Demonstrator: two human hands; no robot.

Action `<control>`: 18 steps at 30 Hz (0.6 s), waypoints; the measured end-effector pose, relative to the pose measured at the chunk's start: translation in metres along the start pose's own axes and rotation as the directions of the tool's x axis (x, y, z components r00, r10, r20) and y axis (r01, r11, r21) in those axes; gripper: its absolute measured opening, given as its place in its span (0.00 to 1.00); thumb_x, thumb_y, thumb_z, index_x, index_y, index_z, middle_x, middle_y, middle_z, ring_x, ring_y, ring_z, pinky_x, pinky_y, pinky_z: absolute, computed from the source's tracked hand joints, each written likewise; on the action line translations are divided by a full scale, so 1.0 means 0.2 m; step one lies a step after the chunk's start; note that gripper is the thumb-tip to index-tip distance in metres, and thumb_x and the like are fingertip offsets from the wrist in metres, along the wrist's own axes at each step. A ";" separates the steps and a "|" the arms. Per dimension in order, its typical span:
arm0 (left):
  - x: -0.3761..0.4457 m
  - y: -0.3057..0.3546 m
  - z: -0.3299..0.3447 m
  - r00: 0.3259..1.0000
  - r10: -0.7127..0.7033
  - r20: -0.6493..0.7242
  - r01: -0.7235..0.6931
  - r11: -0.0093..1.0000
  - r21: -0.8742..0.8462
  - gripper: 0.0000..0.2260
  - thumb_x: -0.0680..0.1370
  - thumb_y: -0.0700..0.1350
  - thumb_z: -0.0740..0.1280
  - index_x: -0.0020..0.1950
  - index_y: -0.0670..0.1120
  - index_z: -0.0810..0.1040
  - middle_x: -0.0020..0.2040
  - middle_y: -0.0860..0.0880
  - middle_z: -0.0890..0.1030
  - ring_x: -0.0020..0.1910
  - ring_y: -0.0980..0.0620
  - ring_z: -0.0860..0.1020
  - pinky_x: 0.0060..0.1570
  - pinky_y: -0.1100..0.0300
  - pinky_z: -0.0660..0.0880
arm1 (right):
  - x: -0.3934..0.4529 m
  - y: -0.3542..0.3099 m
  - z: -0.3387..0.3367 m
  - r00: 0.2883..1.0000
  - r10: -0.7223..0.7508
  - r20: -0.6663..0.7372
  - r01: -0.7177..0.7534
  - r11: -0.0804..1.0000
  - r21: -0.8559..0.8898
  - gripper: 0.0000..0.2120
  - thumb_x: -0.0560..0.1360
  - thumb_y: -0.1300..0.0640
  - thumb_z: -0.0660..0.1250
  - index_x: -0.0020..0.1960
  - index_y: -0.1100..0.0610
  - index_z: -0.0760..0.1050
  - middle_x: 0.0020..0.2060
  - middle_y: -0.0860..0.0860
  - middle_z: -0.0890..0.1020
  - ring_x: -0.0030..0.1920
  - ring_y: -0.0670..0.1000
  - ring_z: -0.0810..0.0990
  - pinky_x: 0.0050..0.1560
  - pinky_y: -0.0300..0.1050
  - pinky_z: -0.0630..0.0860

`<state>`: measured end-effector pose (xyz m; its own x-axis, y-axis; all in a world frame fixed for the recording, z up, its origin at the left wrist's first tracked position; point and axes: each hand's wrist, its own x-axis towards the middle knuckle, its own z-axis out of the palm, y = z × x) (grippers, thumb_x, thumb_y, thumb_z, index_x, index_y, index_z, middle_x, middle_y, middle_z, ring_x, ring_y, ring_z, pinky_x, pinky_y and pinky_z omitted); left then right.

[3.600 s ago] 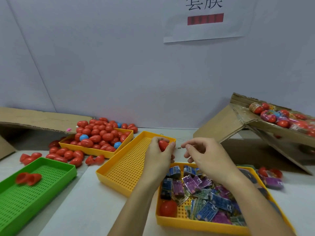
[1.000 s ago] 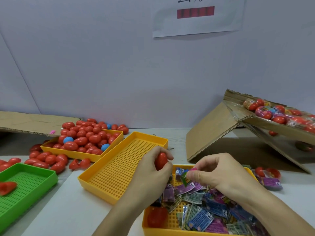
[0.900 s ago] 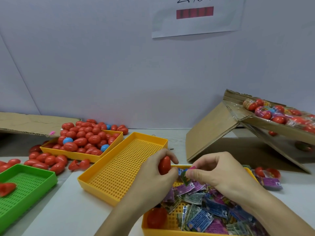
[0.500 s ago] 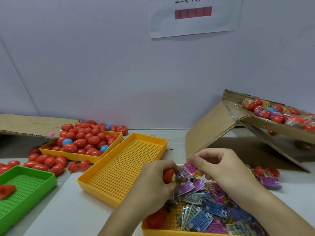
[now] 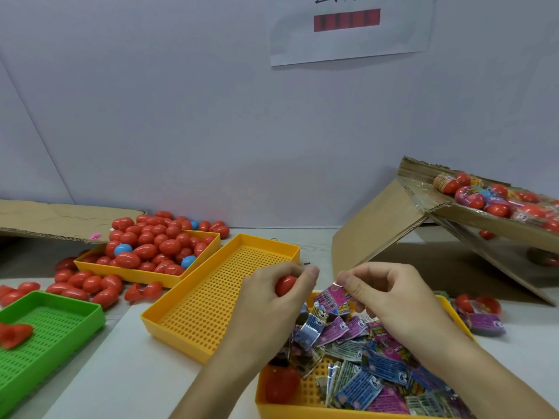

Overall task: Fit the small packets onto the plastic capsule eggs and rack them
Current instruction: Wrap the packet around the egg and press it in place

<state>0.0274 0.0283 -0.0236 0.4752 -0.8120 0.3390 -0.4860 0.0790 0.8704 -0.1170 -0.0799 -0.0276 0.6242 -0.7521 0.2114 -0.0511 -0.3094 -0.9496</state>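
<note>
The left hand (image 5: 269, 300) is clenched around one red capsule egg (image 5: 285, 285), with the egg showing between thumb and fingers. The right hand (image 5: 381, 294) pinches a pink packet (image 5: 335, 299) at its top edge with thumb and forefinger. Half a second ago this packet was held a little higher and closer to the egg; now it hangs just to the 3 o'clock side of the egg, and the two hands are slightly apart. A few seconds ago the right hand held no packet at all. I judge from this that the picking step is done and the packet is now being opened or turned, so that it can slide over the egg; the fitting is not yet done.

There are four trays: one empty yellow tray (image 5: 217, 300) at 9 o'clock from the hands, one yellow tray of loose eggs (image 5: 145, 275) at 10 o'clock, one green tray (image 5: 48, 331) at far 9 o'clock, and one yellow packet tray (image 5: 302, 408) at 6 o'clock. In the egg pile I count three blue eggs (image 5: 123, 249); the red ones are too many to count. One more red egg (image 5: 281, 387) lies in the packet tray. The cardboard box (image 5: 484, 213) at 2 o'clock holds finished eggs, and their number is unclear.
</note>
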 end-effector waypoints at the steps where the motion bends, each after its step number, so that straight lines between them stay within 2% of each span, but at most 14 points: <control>1: 0.00 0.00 0.00 0.999 -0.028 0.040 0.029 0.999 -0.021 0.14 0.72 0.61 0.68 0.40 0.51 0.84 0.34 0.55 0.81 0.33 0.59 0.78 0.35 0.65 0.77 | 0.00 0.00 0.00 1.000 -0.008 0.019 0.008 1.000 -0.001 0.13 0.68 0.41 0.69 0.41 0.49 0.85 0.29 0.46 0.82 0.30 0.38 0.77 0.33 0.29 0.72; 3: -0.01 0.00 0.01 0.989 -0.074 0.126 0.080 0.996 -0.044 0.09 0.72 0.57 0.72 0.40 0.53 0.86 0.35 0.55 0.83 0.35 0.57 0.81 0.39 0.61 0.81 | -0.01 -0.01 0.01 0.998 -0.028 0.059 0.028 1.000 0.003 0.13 0.68 0.40 0.67 0.41 0.46 0.85 0.29 0.47 0.82 0.30 0.39 0.77 0.33 0.30 0.72; 5: -0.01 0.01 0.01 0.984 -0.090 0.153 0.106 0.990 -0.093 0.06 0.69 0.55 0.74 0.40 0.54 0.86 0.36 0.53 0.83 0.34 0.58 0.80 0.37 0.63 0.79 | -0.01 0.00 0.01 0.997 -0.054 0.052 0.053 0.998 0.016 0.13 0.69 0.39 0.66 0.42 0.44 0.85 0.30 0.49 0.82 0.31 0.40 0.78 0.34 0.32 0.73; 9: 0.00 0.01 -0.01 0.988 -0.131 0.078 0.148 0.945 -0.292 0.14 0.63 0.57 0.75 0.38 0.48 0.86 0.34 0.47 0.81 0.30 0.56 0.75 0.33 0.62 0.75 | 0.01 0.00 0.02 0.998 -0.057 -0.039 0.061 0.989 0.135 0.18 0.72 0.38 0.62 0.48 0.47 0.84 0.38 0.51 0.84 0.36 0.47 0.81 0.37 0.40 0.75; 12: 0.01 -0.01 -0.02 0.983 -0.177 0.047 0.181 0.893 -0.412 0.13 0.62 0.53 0.77 0.37 0.45 0.85 0.28 0.53 0.77 0.28 0.54 0.71 0.32 0.60 0.73 | 0.00 0.00 0.03 0.998 -0.056 0.042 0.050 0.989 0.139 0.20 0.71 0.36 0.62 0.47 0.48 0.84 0.39 0.52 0.85 0.38 0.50 0.82 0.37 0.41 0.77; 14: 0.01 -0.01 -0.01 0.983 -0.175 0.047 0.179 0.895 -0.407 0.12 0.62 0.52 0.78 0.37 0.44 0.84 0.27 0.55 0.75 0.27 0.55 0.71 0.30 0.62 0.72 | -0.01 -0.01 0.04 0.993 -0.062 0.097 0.051 0.992 0.116 0.18 0.72 0.37 0.63 0.47 0.46 0.84 0.39 0.51 0.85 0.38 0.50 0.83 0.38 0.38 0.78; 18: 0.01 -0.02 0.01 0.986 -0.159 0.055 0.168 0.920 -0.353 0.12 0.61 0.53 0.78 0.36 0.47 0.84 0.29 0.54 0.76 0.28 0.57 0.73 0.31 0.63 0.73 | -0.02 -0.01 0.04 0.992 -0.066 0.107 0.057 0.995 0.083 0.13 0.70 0.41 0.67 0.47 0.47 0.84 0.40 0.49 0.86 0.40 0.45 0.84 0.39 0.33 0.77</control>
<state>0.0297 0.0254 -0.0264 0.5057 -0.8445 0.1763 -0.1087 0.1404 0.9841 -0.1124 -0.0720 -0.0281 0.7060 -0.6636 0.2474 0.0498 -0.3020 -0.9520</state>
